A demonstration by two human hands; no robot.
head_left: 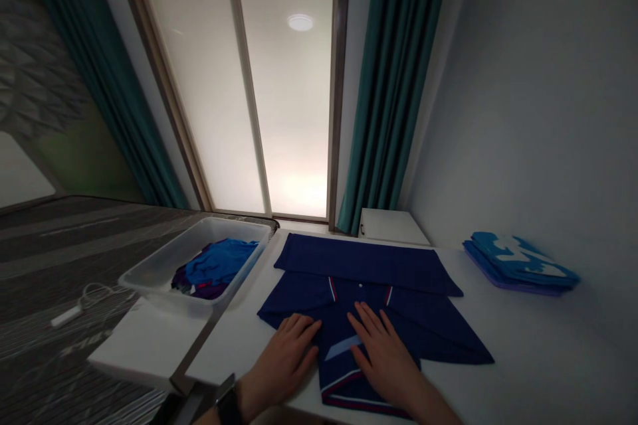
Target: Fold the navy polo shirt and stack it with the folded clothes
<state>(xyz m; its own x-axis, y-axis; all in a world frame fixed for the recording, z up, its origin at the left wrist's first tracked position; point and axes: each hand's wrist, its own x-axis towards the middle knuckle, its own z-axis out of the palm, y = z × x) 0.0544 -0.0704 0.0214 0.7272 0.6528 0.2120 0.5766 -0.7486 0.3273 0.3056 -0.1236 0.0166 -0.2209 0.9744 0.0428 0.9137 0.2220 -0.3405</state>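
A navy blue shirt [359, 319] with white and red striped trim and a light blue band lies spread on the white table [249, 325]. Across its far side one long strip of the cloth is folded over. My left hand [292, 352] rests at the shirt's left edge, fingers slightly bent and thumb apart, on top of the cloth. On the middle of the shirt my right hand [381, 352] lies flat with its fingers spread, partly covering the light blue band. Neither hand grips anything that I can see.
Left of the table stands a clear plastic bin [154, 275] holding crumpled blue and dark clothes [222, 262]. A stack of folded blue garments [521, 262] sits at the right by the wall. A small white cabinet [391, 224] is behind the table; a white power strip [66, 315] lies at far left.
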